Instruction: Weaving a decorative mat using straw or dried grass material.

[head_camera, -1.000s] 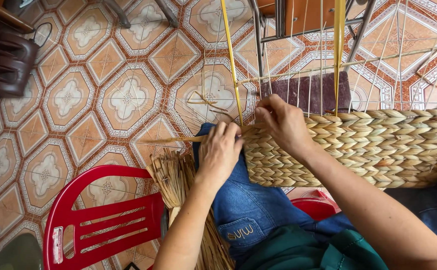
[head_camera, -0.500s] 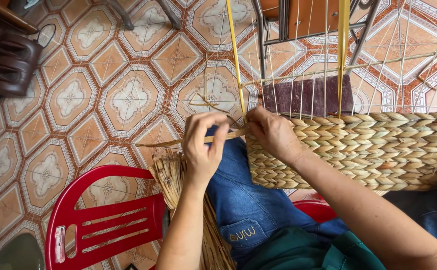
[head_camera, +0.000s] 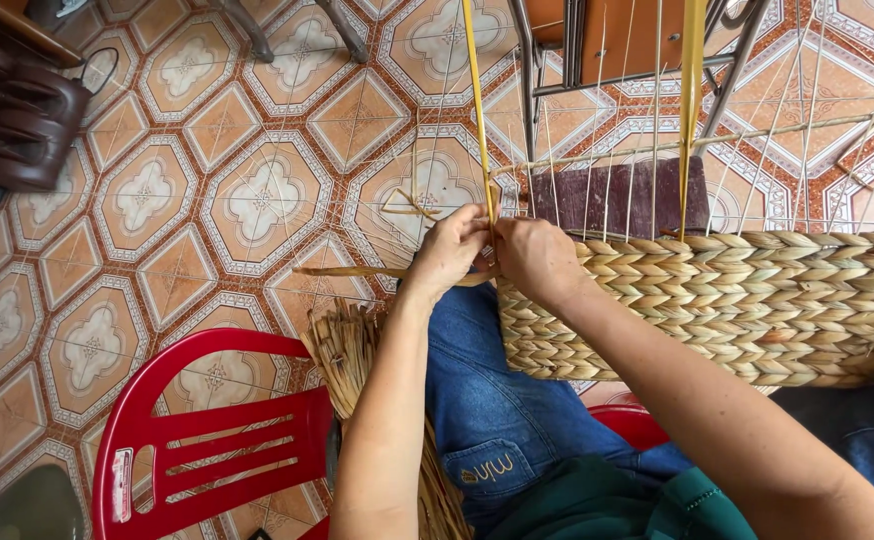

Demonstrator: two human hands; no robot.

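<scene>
a half-woven basket of pale braided straw (head_camera: 717,305) rests on the weaver's denim-clad lap (head_camera: 497,400), thin upright stakes (head_camera: 607,170) rising from its rim. at its left corner the left hand (head_camera: 447,250) pinches a flat dried straw strand (head_camera: 357,271) and the right hand (head_camera: 537,258) closes on the weave beside a yellow stake (head_camera: 477,100). good practice here looks like keeping the strand taut and pressed snug against the row below. a bundle of spare dried reeds (head_camera: 357,350) lies beside a red plastic chair (head_camera: 207,430).

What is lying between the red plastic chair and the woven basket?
In the head view, a bundle of dried straw strands and the person's left forearm over a blue-jeaned leg lie between the red plastic chair and the woven basket.
</scene>
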